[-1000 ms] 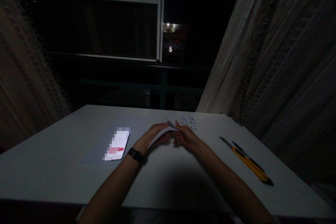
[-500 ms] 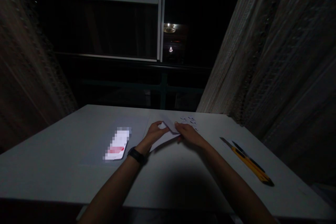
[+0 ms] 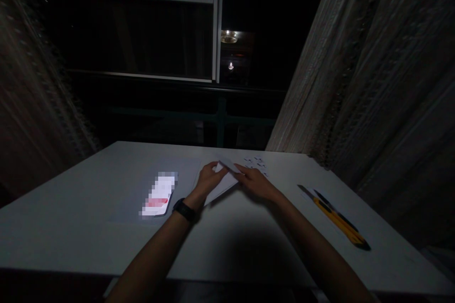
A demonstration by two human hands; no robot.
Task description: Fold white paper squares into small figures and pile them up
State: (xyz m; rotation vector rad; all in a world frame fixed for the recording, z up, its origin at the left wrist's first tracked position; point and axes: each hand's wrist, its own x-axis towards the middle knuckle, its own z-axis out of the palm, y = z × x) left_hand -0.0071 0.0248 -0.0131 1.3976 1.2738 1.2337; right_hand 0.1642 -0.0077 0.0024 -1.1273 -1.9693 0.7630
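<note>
A folded sheet of white paper [image 3: 223, 185] is held between my two hands above the middle of the table. My left hand [image 3: 209, 180], with a dark watch [image 3: 184, 209] on its wrist, grips the paper's left side, thumb on top. On the other side, my right hand [image 3: 255, 181] pinches the paper's upper right part near the folded flap [image 3: 228, 164]. The fingers under the paper are hidden. Just beyond my right hand lies a paper with small dark marks [image 3: 259, 161].
A lit phone [image 3: 159, 195] rests on a pale sheet [image 3: 124, 213] at the left of the white table [image 3: 64, 227]. To the right lie a yellow utility knife [image 3: 337, 220] and a dark pen [image 3: 329, 202]. Curtains and a dark window stand behind the table.
The raised flap of the paper has come down lower and turned. My right hand's thumb has shifted down along it, while my left hand has stayed nearly in place.
</note>
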